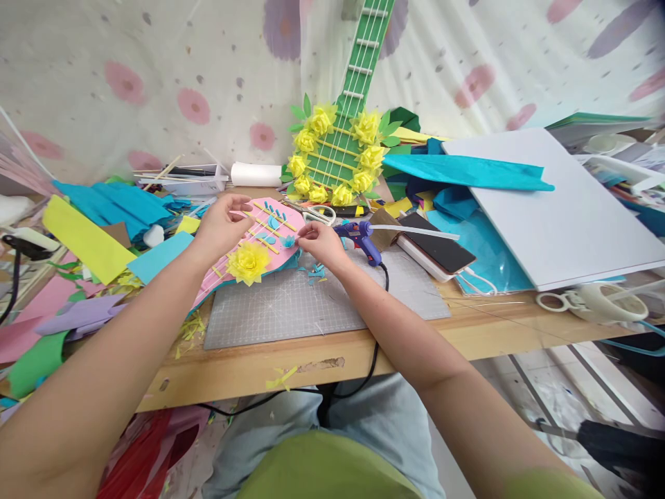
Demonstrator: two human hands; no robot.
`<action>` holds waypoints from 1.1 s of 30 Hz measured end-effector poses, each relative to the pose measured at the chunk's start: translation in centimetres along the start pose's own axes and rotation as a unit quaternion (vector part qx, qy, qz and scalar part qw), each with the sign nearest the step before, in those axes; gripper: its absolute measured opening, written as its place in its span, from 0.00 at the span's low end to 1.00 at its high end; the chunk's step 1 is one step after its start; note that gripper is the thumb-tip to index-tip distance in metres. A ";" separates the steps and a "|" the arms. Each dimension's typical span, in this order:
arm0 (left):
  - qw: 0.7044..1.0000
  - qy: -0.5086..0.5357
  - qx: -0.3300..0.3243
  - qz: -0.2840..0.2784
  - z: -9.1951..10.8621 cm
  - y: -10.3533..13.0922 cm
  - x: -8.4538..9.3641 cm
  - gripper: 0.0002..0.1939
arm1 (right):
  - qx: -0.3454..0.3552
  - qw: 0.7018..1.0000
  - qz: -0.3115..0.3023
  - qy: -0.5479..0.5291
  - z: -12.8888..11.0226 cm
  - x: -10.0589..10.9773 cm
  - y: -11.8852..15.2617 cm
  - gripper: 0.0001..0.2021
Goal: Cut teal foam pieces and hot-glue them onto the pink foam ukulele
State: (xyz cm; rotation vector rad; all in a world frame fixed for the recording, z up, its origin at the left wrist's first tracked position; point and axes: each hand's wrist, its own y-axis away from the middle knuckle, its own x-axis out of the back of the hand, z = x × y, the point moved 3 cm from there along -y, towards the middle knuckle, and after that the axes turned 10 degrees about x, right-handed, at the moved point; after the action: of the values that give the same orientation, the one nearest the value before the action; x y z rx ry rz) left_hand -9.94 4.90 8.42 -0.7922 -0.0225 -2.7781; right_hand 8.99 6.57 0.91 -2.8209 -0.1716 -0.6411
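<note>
A pink paper guitar (pixel 280 260) with yellow strips, blue pieces and a large yellow paper flower (pixel 249 263) lies tilted over the grey cutting mat (pixel 291 315). My left hand (pixel 224 223) is over its upper left edge, fingers bent; what its fingertips hold, if anything, is too small to name. At the guitar's right edge, beside a small blue paper flower (pixel 287 241), my right hand (pixel 321 244) has thumb and fingers pinched together. Whatever lies between them cannot be made out. A purple glue gun (pixel 364 239) lies just right of that hand.
Behind stands a green paper guitar (pixel 332 156) ringed with yellow flowers. White-handled scissors (pixel 325 215) lie before it. Rightward are a phone (pixel 441 244), a white board (pixel 561 208) and tape (pixel 616 302). Coloured paper (pixel 88 239) crowds the left. A black cord (pixel 375 353) crosses the table's front edge.
</note>
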 end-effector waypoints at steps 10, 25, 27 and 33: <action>1.000 0.003 0.002 0.007 -0.3 -0.2 0.2 0.19 | 0.111 0.989 -0.042 0.083 -1.5 -0.1 0.6 0.12; 1.000 -0.012 -0.017 0.000 -0.8 -0.7 -0.1 0.19 | 0.119 0.992 -0.024 0.036 -1.1 -0.7 0.5 0.14; 1.000 -0.014 -0.022 -0.002 -1.1 -0.9 -0.3 0.19 | 0.118 0.993 -0.022 0.022 -1.1 -0.6 0.5 0.14; 0.999 -0.016 -0.031 -0.001 -1.0 -0.9 -0.3 0.19 | 0.117 0.993 -0.006 0.011 -1.0 0.4 0.4 0.13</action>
State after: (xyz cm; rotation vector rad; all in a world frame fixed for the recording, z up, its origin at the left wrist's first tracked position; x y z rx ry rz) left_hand -10.42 5.80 7.46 -0.8514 0.0565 -2.7800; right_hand 8.96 5.99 1.86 -2.5898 -0.2438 -0.6117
